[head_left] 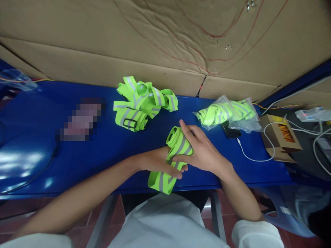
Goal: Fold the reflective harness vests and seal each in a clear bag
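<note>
A bundle of neon-green strap with a grey reflective stripe [180, 144] is held between both hands near the table's front edge. My left hand [160, 161] wraps its lower part, thumb across the front. My right hand [198, 146] grips the upper right side, with the index finger pointing up along it. One strap loop hangs below my left hand over the edge. Farther back on the blue table lies a loose heap of the same strap [147, 98], and against it a rolled strap with a black buckle [133, 119].
Bagged green straps [224, 112] lie at the back right, by a dark phone [231, 131] and white cable [254, 160]. An open cardboard box [278, 136] stands at the right. A pixelated object [82, 120] is at the left. A cardboard wall [103, 58] rises behind.
</note>
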Available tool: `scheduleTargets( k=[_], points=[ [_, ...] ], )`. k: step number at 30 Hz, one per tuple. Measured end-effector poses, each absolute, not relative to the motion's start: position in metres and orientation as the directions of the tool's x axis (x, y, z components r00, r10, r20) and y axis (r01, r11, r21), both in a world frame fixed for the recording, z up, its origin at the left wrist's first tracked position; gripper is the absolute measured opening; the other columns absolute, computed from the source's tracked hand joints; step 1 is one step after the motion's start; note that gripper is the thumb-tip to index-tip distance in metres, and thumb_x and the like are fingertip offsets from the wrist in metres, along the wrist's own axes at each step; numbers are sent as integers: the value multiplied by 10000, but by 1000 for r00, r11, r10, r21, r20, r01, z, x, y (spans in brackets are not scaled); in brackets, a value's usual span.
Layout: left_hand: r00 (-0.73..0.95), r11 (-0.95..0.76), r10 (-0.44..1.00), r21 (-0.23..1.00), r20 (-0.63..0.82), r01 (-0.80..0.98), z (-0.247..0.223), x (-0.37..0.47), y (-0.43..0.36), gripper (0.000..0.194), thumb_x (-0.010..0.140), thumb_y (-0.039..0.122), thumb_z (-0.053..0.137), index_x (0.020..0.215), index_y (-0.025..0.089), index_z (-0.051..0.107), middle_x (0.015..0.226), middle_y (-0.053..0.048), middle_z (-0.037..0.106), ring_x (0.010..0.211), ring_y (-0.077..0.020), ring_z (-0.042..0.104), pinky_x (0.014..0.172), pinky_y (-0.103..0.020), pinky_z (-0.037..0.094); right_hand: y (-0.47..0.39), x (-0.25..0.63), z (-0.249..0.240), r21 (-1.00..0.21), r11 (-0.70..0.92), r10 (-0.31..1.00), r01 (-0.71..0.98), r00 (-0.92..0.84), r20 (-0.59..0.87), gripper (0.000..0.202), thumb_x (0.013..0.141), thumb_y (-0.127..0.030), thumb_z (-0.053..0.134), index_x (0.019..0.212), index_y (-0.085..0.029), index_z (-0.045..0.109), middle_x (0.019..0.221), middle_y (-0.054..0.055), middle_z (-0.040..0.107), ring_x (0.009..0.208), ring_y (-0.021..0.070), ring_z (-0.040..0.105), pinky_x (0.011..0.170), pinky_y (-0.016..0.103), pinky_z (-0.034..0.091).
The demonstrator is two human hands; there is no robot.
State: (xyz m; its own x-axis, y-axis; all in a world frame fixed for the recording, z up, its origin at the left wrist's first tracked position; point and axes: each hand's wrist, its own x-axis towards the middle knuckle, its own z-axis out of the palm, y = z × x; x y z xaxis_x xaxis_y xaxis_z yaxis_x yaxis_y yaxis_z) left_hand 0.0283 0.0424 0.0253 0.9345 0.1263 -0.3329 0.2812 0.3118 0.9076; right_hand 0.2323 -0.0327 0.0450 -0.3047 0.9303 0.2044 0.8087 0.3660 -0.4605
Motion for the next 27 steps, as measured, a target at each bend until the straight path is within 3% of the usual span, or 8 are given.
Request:
scheduleTargets(
  k=[3,8,12,14,17,22,27],
  points=[
    [946,341,86,902,-312,266,31,27,41,402,692,257,893,1063,183,756,1077,-56,750,980,-199,713,789,-242,588,-32,234,46,-497,389,921,776,-331,204,936,921,-537,727,1672,-252,246,1490,163,573,1373,332,565,1107,521,512],
    [956,416,101,885,-274,210,21,27,32,302,800,199,728,1097,174,777,1152,-91,776,1088,-238,730,875,-305,602,-28,234,41,-635,326,921,700,-386,47,888,837,-537,809,1590,-253,435,1495,128,608,1326,316,636,1081,459,554],
    [926,523,178,829,-333,198,18,32,30,363,771,240,807,1121,148,771,1182,-138,776,1121,-278,736,926,-364,598,-25,229,40,-743,203,967,638,-251,48,676,885,-405,779,1504,-308,525,1350,37,705,1125,233,738,961,368,609],
    [906,566,223,804,-360,181,20,35,29,409,721,273,878,1094,144,772,1138,-146,789,1075,-283,753,940,-381,593,-25,226,41,-756,150,982,638,-187,37,696,858,-394,801,1491,-304,525,1300,29,723,1027,220,756,875,349,622],
    [895,598,235,782,-380,175,21,35,28,449,663,294,931,1058,140,780,1097,-148,799,1030,-283,764,913,-368,596,-23,225,42,-763,126,990,634,-123,62,683,814,-392,835,1431,-269,569,1296,46,725,1050,234,743,878,359,608],
    [873,517,286,831,-396,207,14,31,35,450,778,407,858,1103,109,771,1071,-170,801,1047,-291,763,776,-313,606,-20,232,50,-897,77,995,435,30,100,495,798,-451,851,1215,-222,715,1179,39,774,1042,239,740,909,355,591],
    [899,245,338,948,-279,202,10,33,53,410,823,496,804,954,108,788,946,-147,805,789,-214,765,628,-250,579,-20,236,50,-985,-113,988,132,121,-97,474,751,-531,872,1088,-211,779,1050,49,800,973,269,762,829,369,613]
  ],
)
